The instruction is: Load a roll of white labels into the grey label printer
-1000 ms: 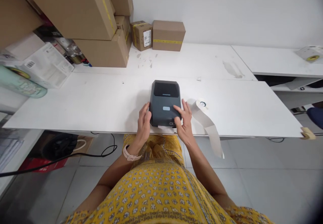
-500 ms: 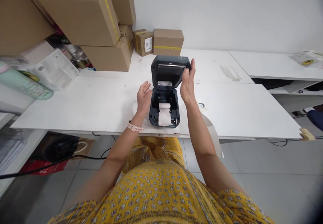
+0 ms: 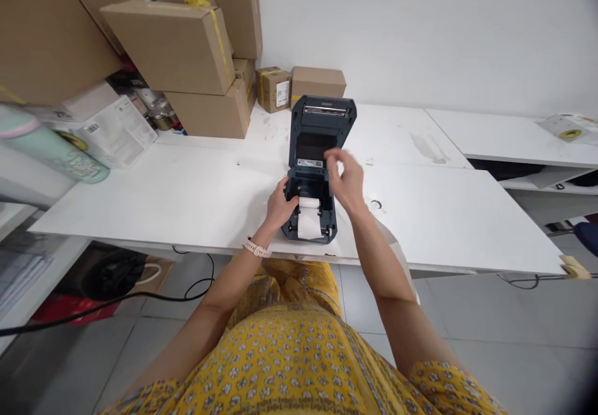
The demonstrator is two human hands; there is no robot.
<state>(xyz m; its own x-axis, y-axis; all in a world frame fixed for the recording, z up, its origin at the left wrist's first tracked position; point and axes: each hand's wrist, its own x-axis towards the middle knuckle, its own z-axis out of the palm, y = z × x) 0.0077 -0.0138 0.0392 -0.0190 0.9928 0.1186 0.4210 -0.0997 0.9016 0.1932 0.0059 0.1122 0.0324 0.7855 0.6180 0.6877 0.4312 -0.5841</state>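
Cardboard boxes (image 3: pixel 170 48) stand stacked; a green bottle (image 3: pixel 58 147) is near them.

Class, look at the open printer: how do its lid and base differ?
The lid stands raised, while the base rests flat on the table. The lid bears a small white label; the base holds a white paper roll. Both are dark.

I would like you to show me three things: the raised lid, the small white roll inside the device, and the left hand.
Raised lid (image 3: pixel 321 127), head view: its inner side.
White roll (image 3: pixel 309 202), head view: its curved outer surface.
Left hand (image 3: pixel 279 207), head view: the back of the hand.
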